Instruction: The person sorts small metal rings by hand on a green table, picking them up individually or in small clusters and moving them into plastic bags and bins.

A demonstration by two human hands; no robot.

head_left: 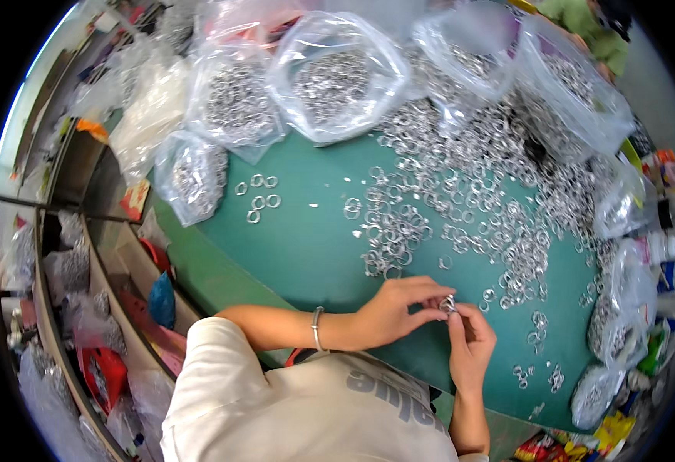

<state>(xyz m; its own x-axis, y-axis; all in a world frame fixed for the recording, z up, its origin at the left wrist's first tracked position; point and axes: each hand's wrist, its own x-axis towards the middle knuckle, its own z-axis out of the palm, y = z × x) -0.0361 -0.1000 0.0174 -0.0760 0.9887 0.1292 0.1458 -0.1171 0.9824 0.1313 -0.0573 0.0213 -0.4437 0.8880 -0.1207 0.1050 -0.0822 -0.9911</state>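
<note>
Over the near edge of the green table, my left hand [393, 309] and my right hand [472, 337] meet fingertip to fingertip. Both pinch a small silver metal ring [447, 303] between them; whether it is one ring or more I cannot tell. A bangle circles my left wrist. Just beyond my fingers lies a loose spread of silver rings [395, 231], which runs into a thick heap [476, 146] toward the back right. Farther left, several rings [257, 202] sit apart in a small group.
Clear plastic bags filled with rings, such as an open one [337, 85], line the back of the green table [299, 223]. More bags [618, 308] stand along the right edge. Shelves with bags and a red scoop-like container [102, 377] are at left. Another person [587, 31] is at the far right.
</note>
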